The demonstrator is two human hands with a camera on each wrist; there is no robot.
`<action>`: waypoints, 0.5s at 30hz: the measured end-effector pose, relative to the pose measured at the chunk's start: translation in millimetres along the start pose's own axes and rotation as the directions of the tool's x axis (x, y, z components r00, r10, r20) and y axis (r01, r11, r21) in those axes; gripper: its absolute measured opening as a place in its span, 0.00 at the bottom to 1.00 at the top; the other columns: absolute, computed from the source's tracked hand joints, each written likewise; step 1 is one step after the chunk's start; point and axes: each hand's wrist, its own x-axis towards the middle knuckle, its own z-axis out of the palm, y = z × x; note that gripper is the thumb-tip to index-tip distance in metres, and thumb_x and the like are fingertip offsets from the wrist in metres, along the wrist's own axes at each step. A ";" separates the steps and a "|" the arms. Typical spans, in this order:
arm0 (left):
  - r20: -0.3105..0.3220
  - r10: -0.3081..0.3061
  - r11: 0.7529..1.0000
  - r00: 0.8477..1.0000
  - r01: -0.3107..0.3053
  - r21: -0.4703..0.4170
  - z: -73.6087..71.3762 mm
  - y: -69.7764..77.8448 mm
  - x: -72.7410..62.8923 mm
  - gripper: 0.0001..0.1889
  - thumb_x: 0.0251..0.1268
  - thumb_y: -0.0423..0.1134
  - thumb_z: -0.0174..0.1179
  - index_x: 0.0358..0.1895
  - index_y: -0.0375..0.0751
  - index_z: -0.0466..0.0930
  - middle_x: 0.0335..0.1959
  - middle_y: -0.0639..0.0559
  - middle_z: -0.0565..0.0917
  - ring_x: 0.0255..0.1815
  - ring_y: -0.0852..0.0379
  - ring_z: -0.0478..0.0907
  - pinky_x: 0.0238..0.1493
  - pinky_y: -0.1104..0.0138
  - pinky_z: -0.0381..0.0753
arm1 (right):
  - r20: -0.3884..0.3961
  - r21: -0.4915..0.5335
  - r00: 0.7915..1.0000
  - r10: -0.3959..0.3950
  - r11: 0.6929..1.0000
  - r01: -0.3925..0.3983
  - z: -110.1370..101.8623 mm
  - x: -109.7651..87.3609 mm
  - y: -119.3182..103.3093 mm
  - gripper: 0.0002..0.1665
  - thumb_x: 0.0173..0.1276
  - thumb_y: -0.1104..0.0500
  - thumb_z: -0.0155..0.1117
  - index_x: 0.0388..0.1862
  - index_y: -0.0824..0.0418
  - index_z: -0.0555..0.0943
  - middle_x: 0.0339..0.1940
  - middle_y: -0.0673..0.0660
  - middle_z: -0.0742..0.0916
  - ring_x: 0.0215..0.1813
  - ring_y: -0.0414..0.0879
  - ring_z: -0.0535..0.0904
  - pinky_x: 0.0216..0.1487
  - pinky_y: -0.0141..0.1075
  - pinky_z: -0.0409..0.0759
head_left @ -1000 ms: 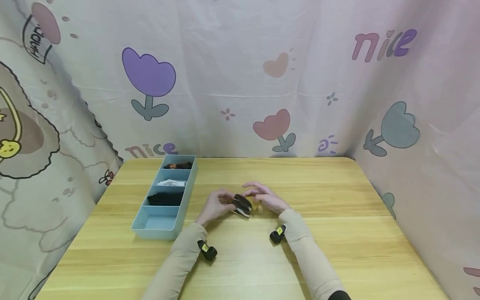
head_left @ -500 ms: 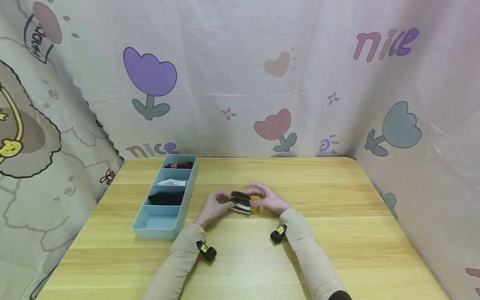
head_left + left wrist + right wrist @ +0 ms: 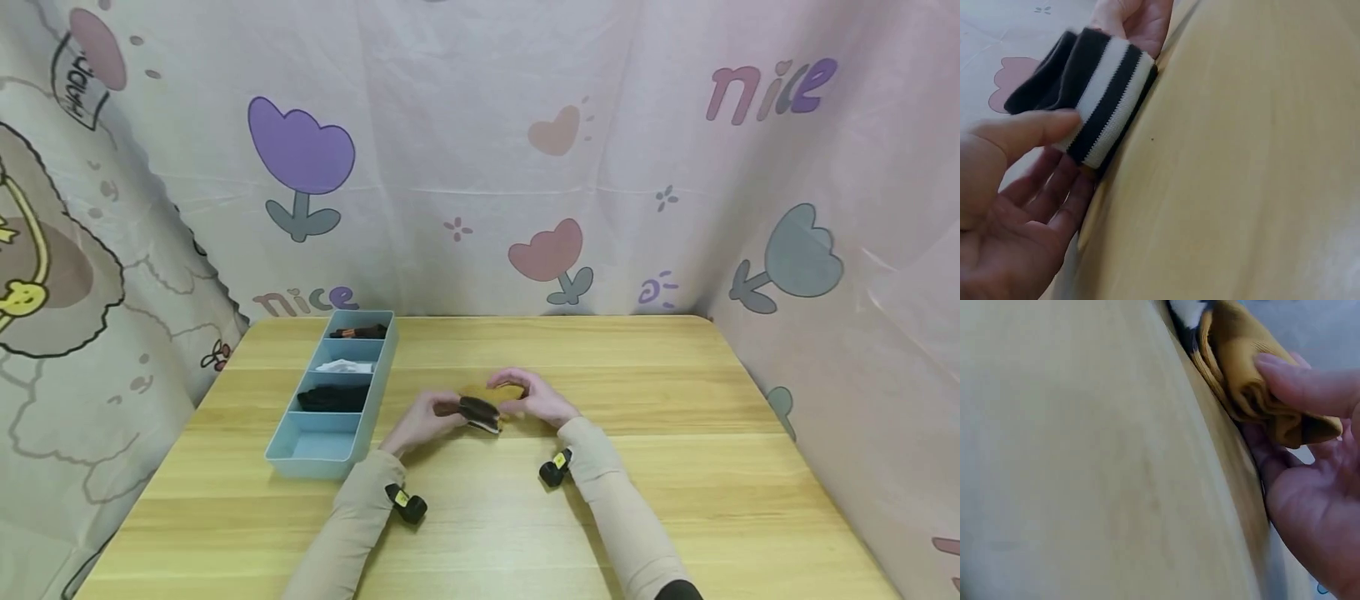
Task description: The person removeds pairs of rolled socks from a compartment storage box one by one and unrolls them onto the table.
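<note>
A folded sock [image 3: 478,412], dark with white stripes at one end and mustard yellow at the other, is held between both hands low over the table. The left hand [image 3: 423,421] pinches the striped end; in the left wrist view its thumb lies on the stripes [image 3: 1107,103], with the fingers beneath. At the mustard end [image 3: 1247,369], the right hand [image 3: 540,400] grips the fold, thumb on top and fingers underneath in the right wrist view. Each wrist view crops out part of the sock.
Left of the hands stands a light blue divided box [image 3: 381,379]. Its compartments hold a black folded cloth item [image 3: 333,397], a white one [image 3: 345,366] and a dark item with orange [image 3: 360,332]. A printed curtain [image 3: 420,150] hangs behind the wooden table [image 3: 615,367].
The right hand has closed in on the sock's right side and taken hold. The sock has turned, and its mustard part now shows more behind the dark part. The left forearm shifted slightly left.
</note>
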 end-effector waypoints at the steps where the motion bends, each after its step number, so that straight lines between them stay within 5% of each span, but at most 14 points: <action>1: 0.016 0.010 1.000 1.000 -0.010 0.011 -0.1 -1.0 -0.7 0.11 0.63 0.30 0.67 0.46 0.29 0.85 0.46 0.33 0.88 0.43 0.68 0.83 0.50 0.74 0.80 | -0.020 -0.017 1.000 0.004 1.000 -0.005 0.7 0.8 0.7 0.27 0.62 0.70 0.68 0.62 0.67 0.77 0.64 0.67 0.81 0.62 0.44 0.76 0.58 0.33 0.75; 7: 0.090 0.070 0.985 0.993 -0.083 0.149 -0.4 -1.2 -3.3 0.10 0.65 0.33 0.67 0.47 0.35 0.87 0.44 0.41 0.90 0.45 0.63 0.84 0.53 0.73 0.79 | -0.118 -0.059 0.991 0.059 0.996 -0.066 6.1 5.6 -1.4 0.19 0.68 0.66 0.65 0.57 0.65 0.80 0.61 0.66 0.82 0.31 0.38 0.74 0.37 0.29 0.74; 11: 0.131 0.051 0.975 0.990 -0.078 0.210 -0.6 4.4 -5.1 0.10 0.66 0.29 0.61 0.47 0.36 0.88 0.46 0.42 0.90 0.49 0.55 0.84 0.52 0.72 0.78 | -0.157 -0.061 0.984 0.083 0.994 -0.094 9.2 7.8 -3.8 0.18 0.70 0.65 0.63 0.58 0.65 0.80 0.60 0.67 0.83 0.29 0.38 0.72 0.35 0.28 0.72; 15: 0.148 -0.034 0.989 0.988 0.012 0.149 -1.9 7.6 -6.1 0.18 0.66 0.24 0.47 0.47 0.34 0.88 0.51 0.40 0.89 0.46 0.56 0.81 0.34 0.73 0.75 | -0.131 -0.065 0.988 0.081 0.994 -0.090 9.3 8.5 -4.3 0.19 0.72 0.63 0.62 0.60 0.65 0.80 0.62 0.67 0.82 0.34 0.38 0.73 0.39 0.29 0.73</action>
